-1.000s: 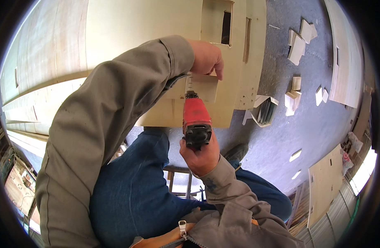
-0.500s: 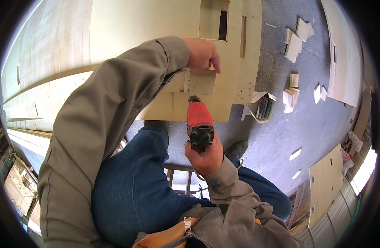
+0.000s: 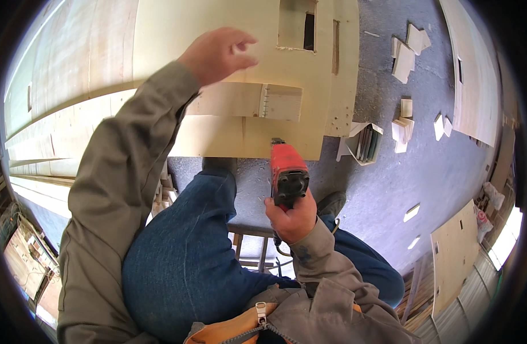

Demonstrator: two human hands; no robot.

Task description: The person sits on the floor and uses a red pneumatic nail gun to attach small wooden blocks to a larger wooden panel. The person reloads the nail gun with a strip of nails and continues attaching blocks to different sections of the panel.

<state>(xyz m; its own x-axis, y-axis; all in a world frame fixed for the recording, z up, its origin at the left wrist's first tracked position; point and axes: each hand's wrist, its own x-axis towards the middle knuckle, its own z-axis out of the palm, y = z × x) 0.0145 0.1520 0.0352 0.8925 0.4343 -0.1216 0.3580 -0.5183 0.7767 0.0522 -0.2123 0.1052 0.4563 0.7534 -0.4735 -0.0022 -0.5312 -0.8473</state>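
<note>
My right hand is wrapped round the handle of a red and black nail gun, whose nose points toward the near edge of a pale plywood panel. A thin hose hangs below that hand. On the panel lies a narrow wooden strip with a zigzag finger joint close to its right end. My left hand is raised just beyond the strip, empty, thumb and fingers apart. The gun's nose is short of the strip and apart from it.
Rectangular cutouts open through the panel's far part. On the grey floor at right are an open carton with dark strips inside and several wood offcuts. More plywood sheets lie farther right. Long boards extend at left.
My left hand has let go of the strip's right end and moved left, its fingers parting. The nail gun in my right hand has shifted slightly right and nearer to me.
</note>
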